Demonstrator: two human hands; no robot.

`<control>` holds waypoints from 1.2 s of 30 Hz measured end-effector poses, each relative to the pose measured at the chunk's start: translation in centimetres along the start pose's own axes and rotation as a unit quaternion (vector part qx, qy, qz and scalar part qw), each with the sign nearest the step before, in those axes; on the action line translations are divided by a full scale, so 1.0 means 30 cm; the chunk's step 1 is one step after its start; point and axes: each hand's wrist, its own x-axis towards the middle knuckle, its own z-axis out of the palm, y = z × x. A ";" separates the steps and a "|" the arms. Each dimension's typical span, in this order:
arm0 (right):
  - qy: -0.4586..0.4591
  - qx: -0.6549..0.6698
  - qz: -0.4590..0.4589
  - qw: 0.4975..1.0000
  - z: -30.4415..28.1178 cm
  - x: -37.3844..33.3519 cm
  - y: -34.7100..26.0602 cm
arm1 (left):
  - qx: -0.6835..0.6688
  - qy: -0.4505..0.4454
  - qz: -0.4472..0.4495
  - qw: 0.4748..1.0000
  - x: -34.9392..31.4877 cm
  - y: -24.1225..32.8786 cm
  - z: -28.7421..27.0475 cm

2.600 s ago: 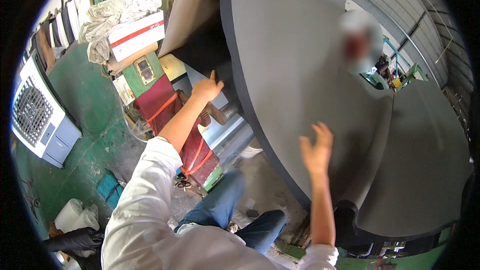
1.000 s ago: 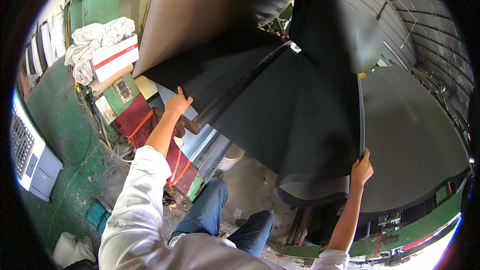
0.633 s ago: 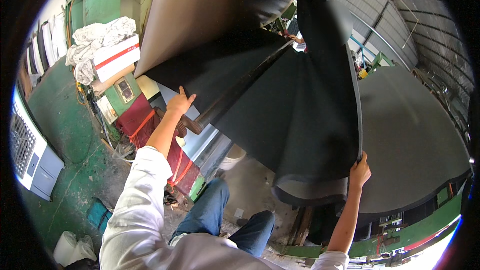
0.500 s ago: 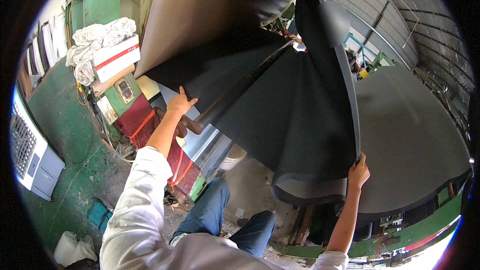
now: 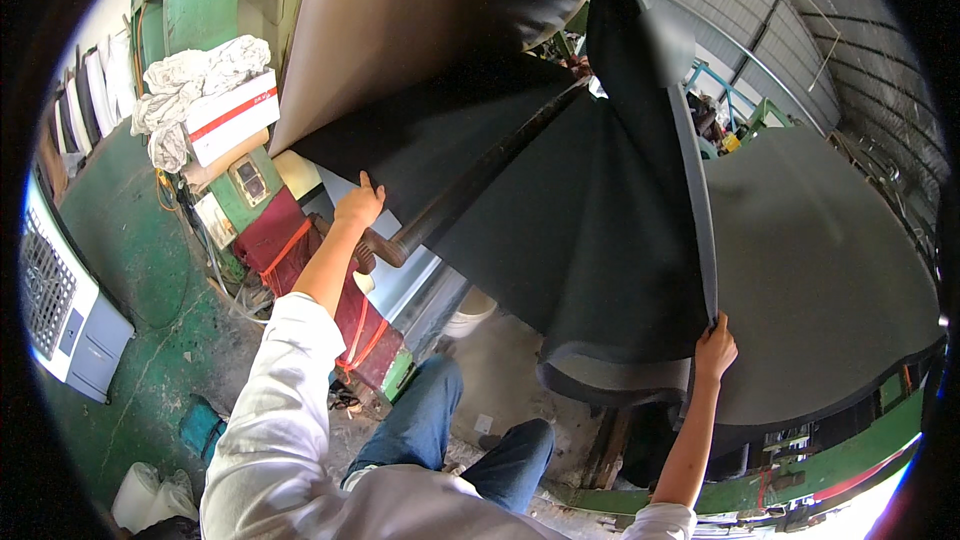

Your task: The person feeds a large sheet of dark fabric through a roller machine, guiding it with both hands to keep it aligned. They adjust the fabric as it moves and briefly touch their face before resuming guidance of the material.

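Note:
A large, flexible black sheet (image 5: 560, 230) hangs in folds before me, its grey edge running down on the right. My right hand (image 5: 715, 348) is closed round that edge, low on the right side. At the sheet's lower left edge is my left hand (image 5: 360, 204), its index finger stretched out over the black surface; its other fingers are partly hidden. Between my hands a long dark bar (image 5: 490, 165) slants away from me, ending nearby in a brown, rusty crank-like piece (image 5: 385, 249). The sheet hides what lies behind it.
A wide grey-black sheet (image 5: 820, 280) covers a green-framed machine (image 5: 850, 455) on the right. To the left stand a maroon-covered bench (image 5: 375, 345), a white box (image 5: 232, 120) with crumpled cloth, and a grey-white grilled unit (image 5: 75, 310). A white bucket (image 5: 470, 313) stands beneath the sheet.
My left hand has shifted slightly left, and its thumb has drawn in. My right hand keeps its hold as the sheet's edge moves a little left. The far hand by the bar's end shows less.

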 end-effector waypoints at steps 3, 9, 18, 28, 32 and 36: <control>0.002 0.003 0.000 1.000 0.012 -0.008 0.004 | -0.004 0.004 -0.006 1.000 0.016 -0.011 0.014; -0.003 0.010 0.004 1.000 0.017 -0.022 0.002 | -0.020 0.006 -0.006 1.000 0.018 -0.018 0.010; -0.020 0.005 0.018 1.000 0.031 -0.051 0.006 | 0.011 -0.038 -0.005 0.999 -0.023 0.014 -0.041; -0.025 0.017 0.013 0.999 0.072 -0.086 0.029 | 0.005 0.000 -0.002 1.000 0.009 -0.008 0.005; -0.039 0.013 0.021 0.999 0.095 -0.101 0.030 | -0.003 -0.011 -0.010 1.000 0.014 -0.013 -0.005; -0.054 0.019 0.023 0.998 0.106 -0.117 0.039 | 0.011 -0.031 -0.002 0.999 -0.035 0.031 -0.045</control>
